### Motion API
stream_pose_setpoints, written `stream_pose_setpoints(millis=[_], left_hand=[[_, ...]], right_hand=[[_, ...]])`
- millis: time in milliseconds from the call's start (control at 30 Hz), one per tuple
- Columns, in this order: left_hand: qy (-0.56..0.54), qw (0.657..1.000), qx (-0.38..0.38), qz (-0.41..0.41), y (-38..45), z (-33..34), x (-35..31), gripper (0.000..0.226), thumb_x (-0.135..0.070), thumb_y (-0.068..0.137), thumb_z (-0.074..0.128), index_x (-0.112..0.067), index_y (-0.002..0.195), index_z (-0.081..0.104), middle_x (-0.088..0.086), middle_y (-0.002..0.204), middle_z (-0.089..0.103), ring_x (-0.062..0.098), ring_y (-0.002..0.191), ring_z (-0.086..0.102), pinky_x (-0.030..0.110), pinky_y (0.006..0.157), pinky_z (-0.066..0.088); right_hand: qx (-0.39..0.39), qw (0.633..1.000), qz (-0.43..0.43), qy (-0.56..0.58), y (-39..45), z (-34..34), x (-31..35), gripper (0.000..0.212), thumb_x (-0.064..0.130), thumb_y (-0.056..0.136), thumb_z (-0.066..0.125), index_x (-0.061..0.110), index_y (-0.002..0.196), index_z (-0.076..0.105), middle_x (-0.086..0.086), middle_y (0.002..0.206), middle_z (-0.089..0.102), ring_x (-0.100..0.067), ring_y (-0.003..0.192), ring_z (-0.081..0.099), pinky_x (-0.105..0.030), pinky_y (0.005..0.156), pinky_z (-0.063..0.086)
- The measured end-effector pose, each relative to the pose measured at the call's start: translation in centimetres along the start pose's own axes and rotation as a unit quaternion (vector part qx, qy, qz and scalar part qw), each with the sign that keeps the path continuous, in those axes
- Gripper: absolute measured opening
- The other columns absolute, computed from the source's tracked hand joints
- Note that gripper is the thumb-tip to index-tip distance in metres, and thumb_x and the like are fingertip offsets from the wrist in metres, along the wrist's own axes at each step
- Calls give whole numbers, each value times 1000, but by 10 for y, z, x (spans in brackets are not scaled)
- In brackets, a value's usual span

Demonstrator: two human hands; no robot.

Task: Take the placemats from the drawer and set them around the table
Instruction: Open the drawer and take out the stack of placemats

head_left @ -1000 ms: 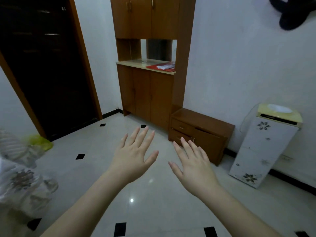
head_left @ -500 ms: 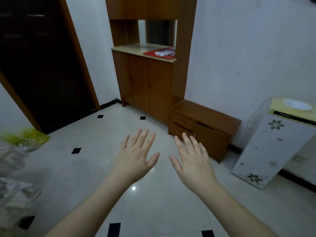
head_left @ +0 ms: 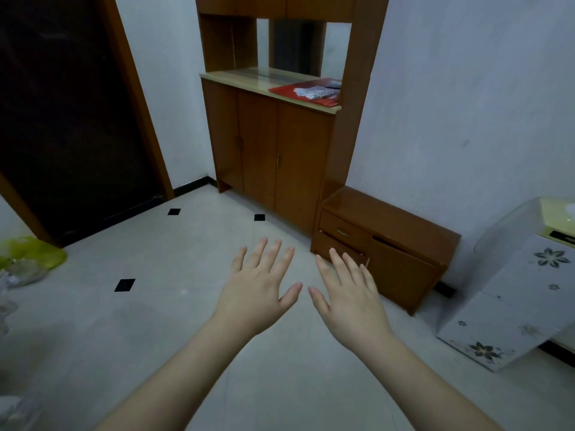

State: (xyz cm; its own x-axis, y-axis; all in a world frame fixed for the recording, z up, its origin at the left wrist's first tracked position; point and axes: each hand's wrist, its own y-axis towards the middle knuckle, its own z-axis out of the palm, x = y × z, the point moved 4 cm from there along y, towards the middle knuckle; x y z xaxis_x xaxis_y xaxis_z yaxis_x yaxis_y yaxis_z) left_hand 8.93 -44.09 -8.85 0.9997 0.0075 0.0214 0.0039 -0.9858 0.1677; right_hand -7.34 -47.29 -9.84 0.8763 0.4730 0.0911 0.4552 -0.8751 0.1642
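Head view: low wooden cabinet [head_left: 389, 244] sits against the wall, long axis running along it, two stacked drawers [head_left: 342, 241] at its left end facing the floor. Lower drawer looks slightly ajar; its front is partly hidden by the right hand. No placemats visible; drawer contents hidden. Left hand [head_left: 258, 290] and right hand [head_left: 348, 293] both hover in front of the cabinet, palms down, fingers spread, holding nothing. Floral white unit [head_left: 513, 300], right of the cabinet, is cut off at the frame edge. Tall cupboard [head_left: 273, 150] stands left of the cabinet.
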Motion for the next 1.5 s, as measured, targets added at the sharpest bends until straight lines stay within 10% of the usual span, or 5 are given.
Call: stream_pose_setpoints(millis=[200, 433, 700, 1500], left_hand=[[-49, 997, 50, 20, 70, 28, 8, 91, -68, 75, -16, -33, 158, 1, -1, 167, 2, 21, 154, -2, 45, 123, 2], [-38, 996, 48, 64, 171, 75, -8, 70, -61, 92, 26, -22, 145, 50, 4, 149, 50, 24, 138, 46, 51, 109, 38], [-22, 989, 73, 123, 286, 117, -35, 76, -64, 92, 13, -26, 157, 22, -1, 164, 20, 20, 152, 14, 42, 120, 7], [-56, 973, 64, 215, 586, 228, 51, 66, -56, 96, 28, -20, 149, 42, 6, 153, 44, 25, 143, 38, 49, 113, 36]], right_hand=[[11, 999, 41, -1, 60, 22, -22, 61, 57, 101, 19, 31, 156, 13, 0, 165, 11, -19, 151, 8, -33, 113, -7], [25, 996, 82, 2, 131, 56, -92, 71, 59, 93, 2, 31, 156, 17, 0, 163, 17, -21, 151, 13, -37, 117, 2], [54, 993, 103, 16, 213, 84, -193, 59, 53, 102, 21, 30, 156, 16, 0, 163, 17, -21, 151, 12, -39, 119, 5], [91, 977, 194, 20, 488, 190, -234, 76, 56, 89, 5, 23, 154, 28, -6, 160, 26, -27, 147, 25, -46, 118, 19]])
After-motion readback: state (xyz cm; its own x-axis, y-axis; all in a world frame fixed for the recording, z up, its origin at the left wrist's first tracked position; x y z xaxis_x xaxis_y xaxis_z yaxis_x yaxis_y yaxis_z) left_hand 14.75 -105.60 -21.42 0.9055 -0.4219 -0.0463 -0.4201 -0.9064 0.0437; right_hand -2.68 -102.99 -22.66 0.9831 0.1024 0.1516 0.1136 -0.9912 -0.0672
